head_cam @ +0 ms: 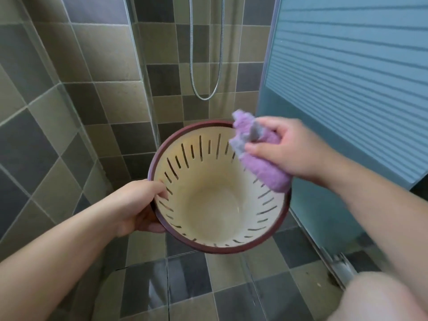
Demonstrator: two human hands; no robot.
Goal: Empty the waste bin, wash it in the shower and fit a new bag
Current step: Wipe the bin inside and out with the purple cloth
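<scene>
Waste bin [215, 205], mouth tilted toward the viewer, rim gripped by left hand [139, 209]; right hand [284, 149] clutches purple cloth [259, 156] at the far-right rim, interior lying below-left.

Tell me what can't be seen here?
Head view only:
- Bin: outside wall, hidden by its own rim.
- Hose: top cut off by the picture's edge.
- Left hand: fingers under the bin.
- Cloth: part inside the right hand.
- Lower right corner: blurred.

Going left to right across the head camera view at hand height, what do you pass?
Tiled wall → left hand gripping the rim → waste bin → purple cloth → right hand holding that cloth → frosted glass door.
</scene>
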